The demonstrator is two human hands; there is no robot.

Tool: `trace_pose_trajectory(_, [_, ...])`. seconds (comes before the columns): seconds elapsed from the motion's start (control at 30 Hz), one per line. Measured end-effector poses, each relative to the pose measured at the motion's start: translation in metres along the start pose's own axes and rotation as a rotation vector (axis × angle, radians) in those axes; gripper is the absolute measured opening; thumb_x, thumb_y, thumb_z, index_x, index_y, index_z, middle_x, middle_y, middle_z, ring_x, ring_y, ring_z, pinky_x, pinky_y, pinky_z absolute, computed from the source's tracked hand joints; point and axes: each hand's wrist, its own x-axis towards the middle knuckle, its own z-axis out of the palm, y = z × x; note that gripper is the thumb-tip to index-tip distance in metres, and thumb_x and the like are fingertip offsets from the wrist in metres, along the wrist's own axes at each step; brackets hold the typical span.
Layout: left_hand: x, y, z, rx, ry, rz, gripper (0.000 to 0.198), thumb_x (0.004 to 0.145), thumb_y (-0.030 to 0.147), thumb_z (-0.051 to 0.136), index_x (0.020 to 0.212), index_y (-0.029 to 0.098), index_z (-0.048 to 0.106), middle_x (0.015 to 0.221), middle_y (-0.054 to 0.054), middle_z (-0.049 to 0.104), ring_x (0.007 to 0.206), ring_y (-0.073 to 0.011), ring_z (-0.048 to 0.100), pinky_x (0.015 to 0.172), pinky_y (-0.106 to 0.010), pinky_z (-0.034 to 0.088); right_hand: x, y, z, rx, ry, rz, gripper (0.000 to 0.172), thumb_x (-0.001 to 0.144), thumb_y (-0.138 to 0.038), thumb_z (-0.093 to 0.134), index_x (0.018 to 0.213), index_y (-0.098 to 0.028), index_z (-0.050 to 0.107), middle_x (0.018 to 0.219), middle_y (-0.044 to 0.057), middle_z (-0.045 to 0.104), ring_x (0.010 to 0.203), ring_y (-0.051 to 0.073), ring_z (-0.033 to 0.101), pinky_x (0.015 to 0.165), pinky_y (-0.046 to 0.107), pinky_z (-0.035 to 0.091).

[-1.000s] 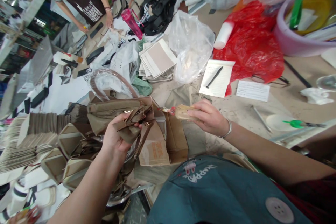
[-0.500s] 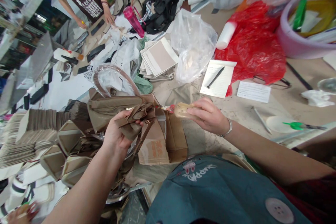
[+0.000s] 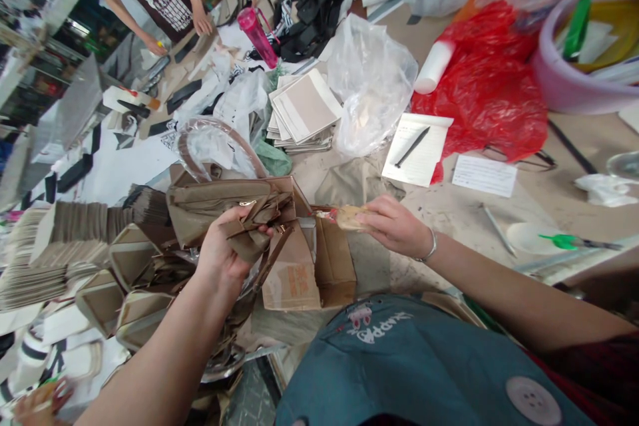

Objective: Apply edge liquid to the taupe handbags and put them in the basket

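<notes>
My left hand (image 3: 227, 246) is closed around gathered olive-brown pieces of a handbag (image 3: 200, 203), with a gold-coloured zip pull showing above the fingers. The handbag rests beside and partly over an open cardboard box (image 3: 337, 266). My right hand (image 3: 394, 223) grips a tool with a yellowish handle (image 3: 349, 217) and red near its neck. Its thin front end points left toward the bag pieces; the tip is too small to make out. A brown strap (image 3: 272, 256) hangs down from the bag in front of the box.
Stacked grey-brown panels (image 3: 74, 229) and open bag bodies (image 3: 132, 253) stand left. Beyond lie flat panels (image 3: 307, 106), a clear plastic bag (image 3: 372, 80), a notepad (image 3: 419, 166) and a red bag (image 3: 489, 80). A co-worker's hands (image 3: 202, 20) are at the far left; another hand (image 3: 42, 406) shows bottom left.
My right hand and the yellowish-handled tool have come down slightly. My left hand keeps its hold on the bag pieces, almost unmoved.
</notes>
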Motion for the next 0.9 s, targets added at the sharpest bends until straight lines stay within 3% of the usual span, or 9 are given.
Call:
trace_pose_trajectory(0.27, [0.000,0.000,-0.001,-0.003,0.019,-0.001,0.020,0.074,0.004,0.040,0.069,0.009,0.059,0.059,-0.008,0.061,0.040,-0.0116,0.050,0.043,-0.026,0.051,-0.007,0.002,0.011,0.033,-0.065,-0.012,0.023,0.091,-0.019,0.047,0.113,-0.017,0.053,0.093,0.010,0.056,0.084,0.021,0.050,0.072,0.036,0.046])
trace_pose_trajectory(0.57, [-0.002,-0.002,0.002,-0.012,0.066,0.005,0.020,0.075,0.006,0.041,0.072,0.012,0.060,0.058,-0.006,0.064,0.040,-0.0112,0.051,0.043,-0.024,0.050,0.019,-0.005,-0.012,-0.022,0.092,-0.010,0.031,0.088,-0.022,0.054,0.118,-0.023,0.050,0.101,0.010,0.054,0.088,0.022,0.051,0.076,0.039,0.045])
trace_pose_trajectory(0.73, [-0.006,-0.003,0.000,-0.009,0.076,0.017,0.019,0.076,0.006,0.041,0.070,0.012,0.058,0.057,-0.005,0.062,0.040,-0.0115,0.051,0.044,-0.025,0.050,0.006,0.004,0.007,-0.009,-0.013,0.012,0.026,0.090,-0.021,0.050,0.116,-0.020,0.051,0.098,0.010,0.055,0.086,0.021,0.051,0.075,0.038,0.046])
trace_pose_trajectory(0.9, [-0.008,-0.004,-0.002,-0.020,0.050,0.001,0.018,0.075,0.007,0.042,0.070,0.013,0.059,0.056,-0.005,0.061,0.040,-0.0114,0.050,0.043,-0.024,0.050,-0.011,-0.006,0.023,0.061,-0.049,0.081,0.025,0.091,-0.021,0.048,0.115,-0.017,0.051,0.095,0.011,0.056,0.085,0.022,0.051,0.073,0.039,0.046])
